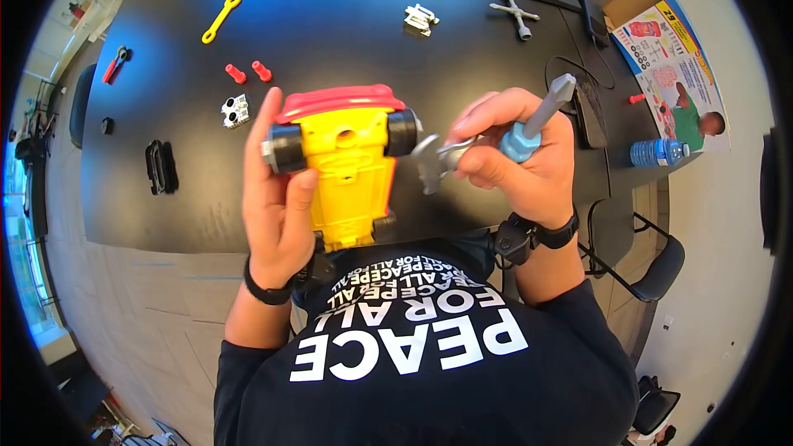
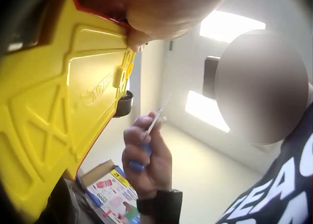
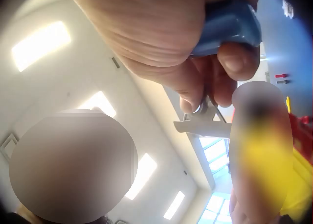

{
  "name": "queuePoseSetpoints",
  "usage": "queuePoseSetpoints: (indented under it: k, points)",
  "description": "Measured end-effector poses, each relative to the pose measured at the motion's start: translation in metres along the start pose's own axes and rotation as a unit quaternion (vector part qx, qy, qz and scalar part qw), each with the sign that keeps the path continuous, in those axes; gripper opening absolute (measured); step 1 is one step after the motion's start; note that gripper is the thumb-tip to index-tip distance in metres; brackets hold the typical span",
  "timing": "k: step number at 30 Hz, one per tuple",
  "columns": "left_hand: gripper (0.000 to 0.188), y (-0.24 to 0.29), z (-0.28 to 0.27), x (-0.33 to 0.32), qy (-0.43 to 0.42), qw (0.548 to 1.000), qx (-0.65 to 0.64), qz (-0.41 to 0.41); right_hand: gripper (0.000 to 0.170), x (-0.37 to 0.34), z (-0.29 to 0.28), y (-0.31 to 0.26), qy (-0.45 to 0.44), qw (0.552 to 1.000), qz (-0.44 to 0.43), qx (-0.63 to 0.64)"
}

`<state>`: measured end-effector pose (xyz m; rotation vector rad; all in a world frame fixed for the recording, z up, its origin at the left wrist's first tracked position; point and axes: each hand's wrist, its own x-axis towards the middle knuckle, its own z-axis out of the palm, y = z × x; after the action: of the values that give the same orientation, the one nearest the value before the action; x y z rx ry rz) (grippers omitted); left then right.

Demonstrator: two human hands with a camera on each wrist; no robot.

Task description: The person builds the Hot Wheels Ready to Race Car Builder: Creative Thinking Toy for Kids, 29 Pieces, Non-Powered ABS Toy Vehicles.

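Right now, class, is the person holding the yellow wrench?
No, the yellow wrench lies on the black table, apart from the toy car and the blue-handled screwdriver that the person holds.

You had a large black table (image 1: 330, 33) with blue glare at its far left. Pale beige tiled floor (image 1: 149, 281) showed below. Black chair with thin metal frame (image 1: 661, 272) stood to your right, dark chair back (image 1: 80, 107) by the left edge. Right wrist view gave you a white ceiling (image 3: 63, 87), bright rectangular light panels (image 3: 41, 45) and gridded, blue-lit windows (image 3: 215, 155).
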<state>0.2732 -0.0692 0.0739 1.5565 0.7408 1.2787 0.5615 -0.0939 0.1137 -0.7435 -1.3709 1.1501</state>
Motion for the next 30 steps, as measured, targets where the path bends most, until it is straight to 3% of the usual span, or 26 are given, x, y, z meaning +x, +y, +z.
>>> queuePoseSetpoints:
  k: [2,4,6,7,8,12,16,22,25,27,30]
  points:
    - [0.074,-0.001,0.019,-0.003,0.013,0.999,-0.012,-0.029,0.027,0.006,0.016,-0.007,-0.003,1.000,0.001,-0.023]
    - [0.074,-0.005,0.024,-0.009,-0.036,0.999,-0.022,-0.028,0.026,0.011,0.034,-0.004,0.083,0.994,-0.017,0.062]
    - [0.073,-0.007,0.032,-0.015,-0.047,0.998,-0.012,-0.027,0.035,0.014,0.029,-0.008,0.066,0.997,0.034,-0.001]
    - [0.072,-0.010,0.034,-0.018,-0.052,0.997,-0.032,-0.049,0.041,0.018,0.026,-0.007,0.010,0.987,-0.018,-0.162]
    - [0.070,-0.014,0.033,-0.022,-0.063,0.997,-0.027,-0.045,0.048,0.021,0.022,-0.006,-0.046,0.945,-0.069,-0.317]
    - [0.066,-0.017,0.030,-0.025,-0.073,0.994,-0.043,-0.063,0.044,0.022,0.015,0.000,-0.091,0.915,-0.065,-0.387]
    - [0.065,-0.018,0.028,-0.024,-0.064,0.992,-0.069,-0.079,0.040,0.024,0.016,0.002,-0.065,0.914,-0.039,-0.399]
    - [0.066,-0.022,0.023,-0.022,-0.057,0.989,-0.096,-0.097,0.046,0.027,0.009,0.020,-0.035,0.930,-0.038,-0.363]
    - [0.066,-0.021,0.021,-0.019,-0.062,0.975,-0.172,-0.122,0.044,0.025,0.013,0.020,-0.023,0.931,0.000,-0.365]
    - [0.066,-0.024,0.022,-0.020,-0.061,0.975,-0.170,-0.128,0.044,0.023,0.012,0.021,-0.001,0.944,0.068,-0.322]
    - [0.066,-0.024,0.021,-0.019,-0.062,0.976,-0.165,-0.131,0.039,0.020,0.007,0.022,0.000,0.948,0.078,-0.310]
